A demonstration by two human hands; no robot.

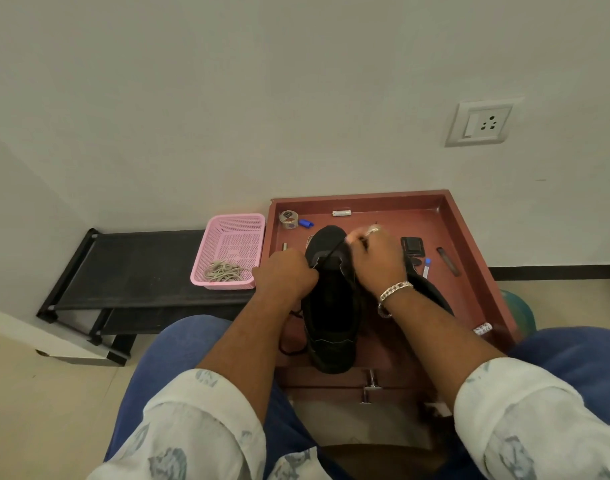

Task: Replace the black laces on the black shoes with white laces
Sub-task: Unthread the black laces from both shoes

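I work on the shoe (331, 317), which stands in the red tray (469, 271) with its long axis going away from me, heel near my knees and toe toward the wall. My left hand (285, 273) is curled on the left side of the shoe at the eyelets, and it seems to hold the upper steady; I cannot tell if it also pinches a lace there. My right hand (378, 258) is on the other side, a little further toward the toe, and its fingertips pinch the black lace (331, 253), which goes as a straight tight line from the eyelets up and to the right into this pinch. So the lace leaves the shoe diagonally, across the long axis, and the right hand is the one that has it; I judge the next pull must continue along this line, away from the tongue, while the left hand keeps the shoe from turning. The shoe is black all over, with an open dark mouth, and loose black lace hangs in loops at its left side near the heel, so the unlacing looks partly done. A second black shoe (431, 292) lies behind my right wrist, mostly hidden. The white laces (223, 271) lie in a small heap in the pink basket (234, 237), just beside the tray on the left, nearer to my left hand.
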